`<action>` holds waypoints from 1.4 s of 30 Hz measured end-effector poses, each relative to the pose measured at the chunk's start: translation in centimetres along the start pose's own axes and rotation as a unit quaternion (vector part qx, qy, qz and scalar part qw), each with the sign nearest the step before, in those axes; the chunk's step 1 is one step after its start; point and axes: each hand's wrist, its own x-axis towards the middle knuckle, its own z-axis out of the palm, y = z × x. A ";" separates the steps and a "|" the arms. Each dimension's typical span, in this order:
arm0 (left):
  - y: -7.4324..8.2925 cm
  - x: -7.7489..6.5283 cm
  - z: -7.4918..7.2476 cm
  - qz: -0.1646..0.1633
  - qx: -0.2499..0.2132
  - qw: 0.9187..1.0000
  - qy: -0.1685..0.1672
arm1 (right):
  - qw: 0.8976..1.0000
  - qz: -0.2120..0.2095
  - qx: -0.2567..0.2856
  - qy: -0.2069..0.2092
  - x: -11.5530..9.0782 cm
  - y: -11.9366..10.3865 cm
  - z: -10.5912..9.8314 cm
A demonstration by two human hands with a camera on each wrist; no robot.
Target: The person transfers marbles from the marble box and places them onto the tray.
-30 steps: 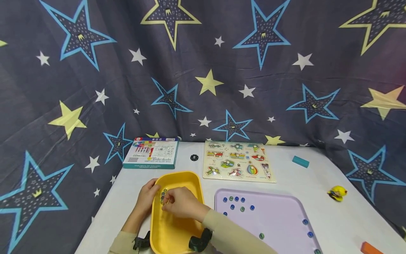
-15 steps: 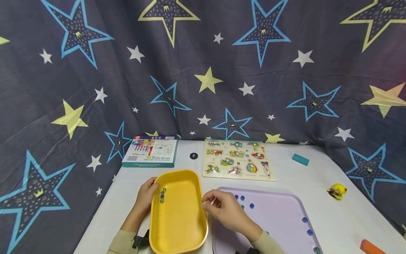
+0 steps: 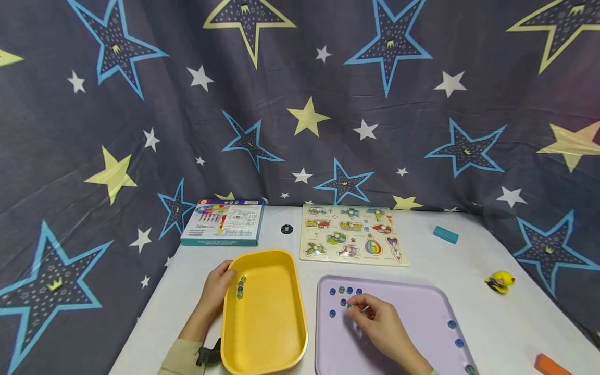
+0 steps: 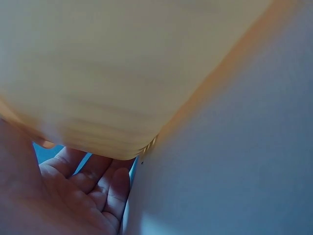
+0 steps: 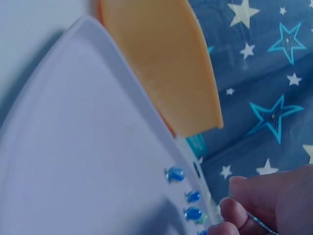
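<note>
At the upper left of a yellow tray (image 3: pixel 267 323), my left hand (image 3: pixel 216 286) grips the rim with the thumb over the edge. In the left wrist view its fingers (image 4: pixel 117 188) curl beside the tray's outer wall (image 4: pixel 112 98). Several glass marbles (image 3: pixel 240 289) line up inside along the left wall. Over the purple tray (image 3: pixel 417 302), my right hand (image 3: pixel 382 325) pinches a small greenish marble (image 3: pixel 349 307) between thumb and forefinger. Blue marbles (image 3: pixel 343 302) lie close to its fingertips. In the right wrist view the pinched thumb and finger (image 5: pixel 254 193) hide the marble.
More blue marbles (image 3: pixel 452 324) lie along the purple tray's right side. Behind the trays are a wooden picture puzzle (image 3: pixel 353 234), a flat game box (image 3: pixel 222 224) and a black chip (image 3: pixel 287 229). A teal block (image 3: pixel 446 234), yellow toy duck (image 3: pixel 500 281) and orange block (image 3: pixel 550 364) sit right.
My right hand has moved from inside the yellow tray, past its right rim, to over the purple tray, carrying a marble. My left hand keeps its grip on the yellow tray.
</note>
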 end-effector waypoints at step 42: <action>1.7 -1.0 -0.2 -0.022 -0.029 0.999 -0.026 | 0.977 -0.061 -0.199 0.052 -0.4 1.9 2.1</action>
